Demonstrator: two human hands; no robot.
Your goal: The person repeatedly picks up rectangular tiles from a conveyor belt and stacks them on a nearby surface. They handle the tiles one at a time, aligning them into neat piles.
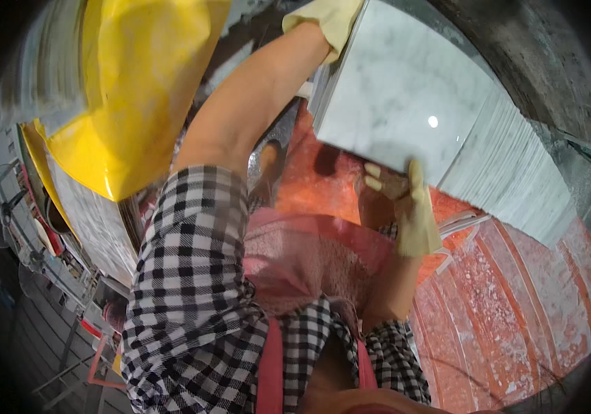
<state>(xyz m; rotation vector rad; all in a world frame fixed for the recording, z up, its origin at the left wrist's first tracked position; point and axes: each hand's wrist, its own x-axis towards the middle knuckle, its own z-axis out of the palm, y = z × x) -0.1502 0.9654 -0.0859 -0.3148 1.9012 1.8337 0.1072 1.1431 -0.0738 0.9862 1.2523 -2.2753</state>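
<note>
A white marble tile (pixel 399 90) with grey veins and a glossy face lies at the front of a thick stack of thin tiles (pixel 509 176). My left hand (pixel 324 24), in a cream rubber glove, reaches to the tile's far left edge; its fingers are hidden by the frame's top edge and the tile. At the near edge is my right hand (pixel 414 214), gloved in pale yellow. Its thumb is up against the tile's edge, and its fingers curl just below.
On the left, a yellow sheet (pixel 137 90) drapes over another stack of slabs (pixel 99 217). Below the tiles, a red-orange ribbed surface (pixel 516 303) carries white residue. A dark, rough wall (pixel 537 55) rises at the upper right. Metal framework (pixel 54 276) stands at the far left.
</note>
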